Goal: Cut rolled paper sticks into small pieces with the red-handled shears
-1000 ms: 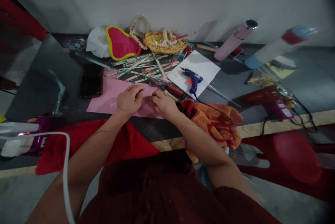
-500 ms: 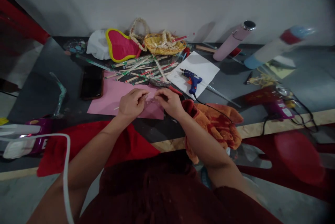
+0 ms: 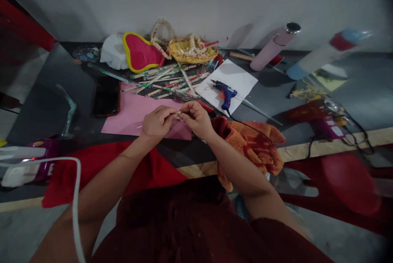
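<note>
My left hand (image 3: 156, 122) and my right hand (image 3: 196, 119) meet fingertip to fingertip over a pink sheet of paper (image 3: 132, 109). Both are closed in a pinch around a small pale piece (image 3: 178, 113), too small to name. A thin white stick (image 3: 139, 127) lies on the paper by my left wrist. Behind the hands is a loose pile of wrapped chopsticks (image 3: 166, 80). A blue glue gun (image 3: 227, 95) rests on a white sheet (image 3: 245, 78) to the right of my right hand.
A phone (image 3: 107, 97) lies at the left. At the back are a heart-shaped piece (image 3: 143, 52), a yellow basket (image 3: 193, 52) and a pink flask (image 3: 274, 48). An orange cloth (image 3: 254, 144) and a red cloth (image 3: 116, 168) lie along the front edge.
My hands have come together; the gap between their fingertips has closed on the small pale piece. The things on the table have stayed in place.
</note>
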`<state>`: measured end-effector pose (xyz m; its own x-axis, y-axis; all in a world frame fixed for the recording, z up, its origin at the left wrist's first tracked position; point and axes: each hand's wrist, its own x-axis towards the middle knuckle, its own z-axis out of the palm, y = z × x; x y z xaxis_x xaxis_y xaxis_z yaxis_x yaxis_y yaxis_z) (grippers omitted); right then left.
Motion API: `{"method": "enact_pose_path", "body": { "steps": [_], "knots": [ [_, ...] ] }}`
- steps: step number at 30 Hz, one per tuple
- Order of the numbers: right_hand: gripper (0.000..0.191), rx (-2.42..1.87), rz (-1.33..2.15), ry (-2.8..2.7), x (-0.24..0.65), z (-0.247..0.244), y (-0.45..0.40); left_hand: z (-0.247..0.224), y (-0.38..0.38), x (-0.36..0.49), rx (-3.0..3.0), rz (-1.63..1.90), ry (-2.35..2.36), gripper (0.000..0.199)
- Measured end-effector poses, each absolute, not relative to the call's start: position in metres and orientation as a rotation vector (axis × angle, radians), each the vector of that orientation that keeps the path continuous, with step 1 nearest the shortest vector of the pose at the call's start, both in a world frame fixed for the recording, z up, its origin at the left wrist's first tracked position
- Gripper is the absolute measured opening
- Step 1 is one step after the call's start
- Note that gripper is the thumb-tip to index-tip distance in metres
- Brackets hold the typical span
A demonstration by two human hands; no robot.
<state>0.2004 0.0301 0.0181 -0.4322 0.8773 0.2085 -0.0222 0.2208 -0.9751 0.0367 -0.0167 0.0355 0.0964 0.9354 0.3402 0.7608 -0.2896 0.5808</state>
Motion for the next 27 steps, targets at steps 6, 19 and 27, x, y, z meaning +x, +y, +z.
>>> {"method": "enact_pose_path", "body": {
  "steps": [6,19,27],
  "knots": [
    [0.030,-0.788,1.396,-1.596,0.2014,0.0208,0.0292,0.0348,-0.0176,0.0367,2.144,1.017,1.674,0.022],
    [0.033,-0.816,1.539,-1.552,0.2032,0.0255,0.0302,0.0420,-0.0212,0.0388,2.148,1.024,1.675,0.024],
    [0.032,-0.798,1.555,-1.572,0.2037,0.0271,0.0289,0.0384,-0.0198,0.0384,2.164,1.077,1.668,0.023]
  ]
}}
